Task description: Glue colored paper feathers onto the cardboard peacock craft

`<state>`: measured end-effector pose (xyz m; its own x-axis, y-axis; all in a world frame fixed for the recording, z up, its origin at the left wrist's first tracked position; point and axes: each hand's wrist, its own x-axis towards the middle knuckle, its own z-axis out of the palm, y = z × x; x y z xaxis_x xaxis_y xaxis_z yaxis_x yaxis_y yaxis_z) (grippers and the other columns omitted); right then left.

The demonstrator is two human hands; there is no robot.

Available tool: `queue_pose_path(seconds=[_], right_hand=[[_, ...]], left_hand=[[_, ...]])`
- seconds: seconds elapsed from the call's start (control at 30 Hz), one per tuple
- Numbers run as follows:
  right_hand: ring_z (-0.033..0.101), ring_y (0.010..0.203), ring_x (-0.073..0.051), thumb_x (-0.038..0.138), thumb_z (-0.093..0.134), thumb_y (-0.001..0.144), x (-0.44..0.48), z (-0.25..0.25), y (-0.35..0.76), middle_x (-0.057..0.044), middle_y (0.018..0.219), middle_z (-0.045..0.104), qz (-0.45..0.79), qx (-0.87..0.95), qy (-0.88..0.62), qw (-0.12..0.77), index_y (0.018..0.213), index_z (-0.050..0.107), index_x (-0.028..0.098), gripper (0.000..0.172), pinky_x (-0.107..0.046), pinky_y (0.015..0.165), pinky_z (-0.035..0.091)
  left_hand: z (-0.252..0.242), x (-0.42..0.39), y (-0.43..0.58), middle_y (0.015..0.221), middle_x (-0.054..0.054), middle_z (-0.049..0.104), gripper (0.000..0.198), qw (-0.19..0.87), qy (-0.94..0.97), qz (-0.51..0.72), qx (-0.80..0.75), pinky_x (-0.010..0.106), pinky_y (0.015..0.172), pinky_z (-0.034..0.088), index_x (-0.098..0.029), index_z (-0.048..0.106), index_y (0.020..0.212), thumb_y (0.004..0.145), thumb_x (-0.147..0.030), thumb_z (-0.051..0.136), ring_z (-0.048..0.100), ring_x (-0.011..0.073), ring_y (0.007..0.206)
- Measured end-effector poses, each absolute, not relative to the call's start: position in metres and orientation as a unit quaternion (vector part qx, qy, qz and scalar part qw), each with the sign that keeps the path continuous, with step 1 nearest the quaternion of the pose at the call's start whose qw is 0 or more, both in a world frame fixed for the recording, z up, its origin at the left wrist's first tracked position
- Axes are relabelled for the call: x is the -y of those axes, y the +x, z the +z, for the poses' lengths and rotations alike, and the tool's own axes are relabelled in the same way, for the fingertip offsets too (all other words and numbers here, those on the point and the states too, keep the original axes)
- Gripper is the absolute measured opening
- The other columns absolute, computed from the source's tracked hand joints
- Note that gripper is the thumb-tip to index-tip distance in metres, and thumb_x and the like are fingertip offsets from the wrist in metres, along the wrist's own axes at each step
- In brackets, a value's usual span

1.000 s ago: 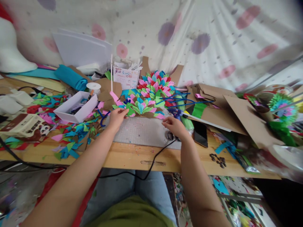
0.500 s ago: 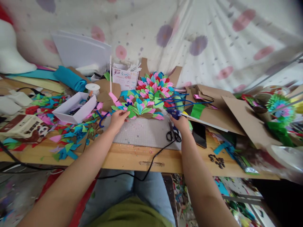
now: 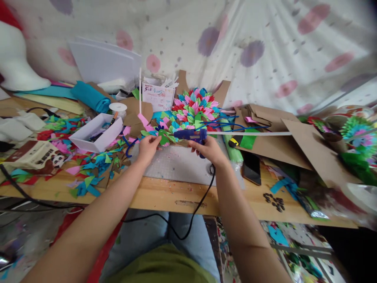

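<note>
The right hand is closed around the grip of a blue glue gun, held level over the far edge of the grey mat with its nozzle pointing left; a long white stick runs out of its rear toward the right, and a black cord drops from the hand over the near edge of the table. The left hand has its fingers bent, their tips on a green paper piece just left of the nozzle; whether it pinches the piece or only presses it I cannot tell. That piece sits at the near rim of a paper fan flower in pink, red, green and blue, lying mid-table behind the mat. Right of the mat lies a dark phone; beyond it, toward the right edge, sheets of cardboard. Left of the mat, coloured paper scraps litter the wood; behind them stands a white box, with a teal roll nearer the far left corner.
</note>
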<state>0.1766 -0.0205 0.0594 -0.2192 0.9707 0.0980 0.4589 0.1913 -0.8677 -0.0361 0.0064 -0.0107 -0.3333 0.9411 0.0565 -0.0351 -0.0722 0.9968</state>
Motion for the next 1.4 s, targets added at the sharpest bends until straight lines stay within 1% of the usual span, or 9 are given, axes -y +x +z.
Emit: queue_pose_path(seconds=[0.07,0.13,0.27,0.43,0.67,0.8,0.93,1.13,1.4], right_hand=[[0.046,0.043,-0.007,0.057,0.060,0.070,0.019,0.051,0.164,-0.002,0.057,0.060,0.366,0.689,-0.530,0.333,0.071,0.060,0.015,0.042,-0.019,0.040,0.034],[0.048,0.044,-0.008,0.056,0.057,0.073,0.018,0.042,0.156,-0.001,0.055,0.059,0.353,0.693,-0.537,0.326,0.072,0.061,0.015,0.041,-0.020,0.042,0.036],[0.054,0.051,-0.012,0.056,0.055,0.076,0.019,0.033,0.152,-0.001,0.053,0.058,0.290,0.720,-0.552,0.306,0.079,0.064,0.017,0.041,-0.022,0.048,0.039],[0.058,0.057,-0.016,0.054,0.056,0.077,0.021,0.033,0.155,-0.002,0.056,0.060,0.238,0.734,-0.564,0.295,0.088,0.065,0.017,0.040,-0.025,0.052,0.040],[0.058,0.061,-0.017,0.057,0.054,0.077,0.023,0.030,0.154,-0.003,0.062,0.063,0.223,0.741,-0.566,0.283,0.083,0.065,0.017,0.041,-0.025,0.056,0.038],[0.059,0.064,-0.017,0.054,0.054,0.077,0.022,0.030,0.152,-0.003,0.066,0.064,0.214,0.745,-0.567,0.279,0.084,0.065,0.018,0.038,-0.025,0.057,0.038],[0.059,0.065,-0.018,0.056,0.054,0.077,0.021,0.029,0.152,-0.003,0.068,0.064,0.208,0.752,-0.563,0.273,0.087,0.064,0.018,0.041,-0.025,0.057,0.037],[0.060,0.070,-0.019,0.058,0.053,0.076,0.020,0.026,0.151,-0.005,0.073,0.066,0.189,0.754,-0.568,0.270,0.085,0.064,0.017,0.043,-0.025,0.058,0.038],[0.061,0.068,-0.019,0.056,0.054,0.077,0.019,0.025,0.151,-0.004,0.070,0.066,0.186,0.757,-0.567,0.264,0.082,0.064,0.018,0.040,-0.025,0.056,0.037]], left_hand=[[-0.013,-0.008,-0.038,0.063,0.000,0.058,0.018,0.375,0.422,0.606,-0.561,0.026,0.049,0.045,-0.018,0.060,0.063,0.067,-0.035,0.065,0.051,0.0124,0.053],[-0.013,-0.009,-0.040,0.063,0.000,0.059,0.016,0.346,0.435,0.600,-0.575,0.025,0.047,0.042,-0.018,0.060,0.065,0.068,-0.034,0.063,0.051,0.0115,0.050],[-0.011,-0.007,-0.040,0.059,-0.001,0.057,0.015,0.288,0.472,0.584,-0.595,0.024,0.047,0.040,-0.018,0.058,0.064,0.069,-0.032,0.061,0.050,0.0110,0.046],[-0.013,-0.006,-0.041,0.060,-0.001,0.058,0.016,0.245,0.499,0.582,-0.593,0.024,0.051,0.039,-0.019,0.056,0.063,0.070,-0.033,0.059,0.051,0.0113,0.049],[-0.014,-0.007,-0.042,0.060,-0.001,0.057,0.017,0.206,0.533,0.567,-0.594,0.025,0.057,0.037,-0.019,0.055,0.062,0.072,-0.033,0.059,0.051,0.0121,0.053],[-0.011,-0.005,-0.042,0.061,-0.001,0.058,0.016,0.188,0.542,0.560,-0.598,0.025,0.059,0.037,-0.019,0.055,0.061,0.072,-0.031,0.058,0.051,0.0129,0.057],[-0.012,-0.005,-0.042,0.064,0.000,0.059,0.015,0.179,0.548,0.560,-0.596,0.025,0.061,0.038,-0.019,0.056,0.062,0.072,-0.031,0.058,0.051,0.0131,0.059],[-0.011,-0.005,-0.042,0.064,0.000,0.058,0.015,0.180,0.546,0.561,-0.595,0.026,0.062,0.038,-0.019,0.056,0.061,0.072,-0.030,0.059,0.051,0.0135,0.060],[-0.011,-0.005,-0.041,0.065,0.000,0.058,0.015,0.184,0.542,0.562,-0.597,0.025,0.063,0.038,-0.019,0.057,0.061,0.071,-0.030,0.059,0.051,0.0136,0.061]])
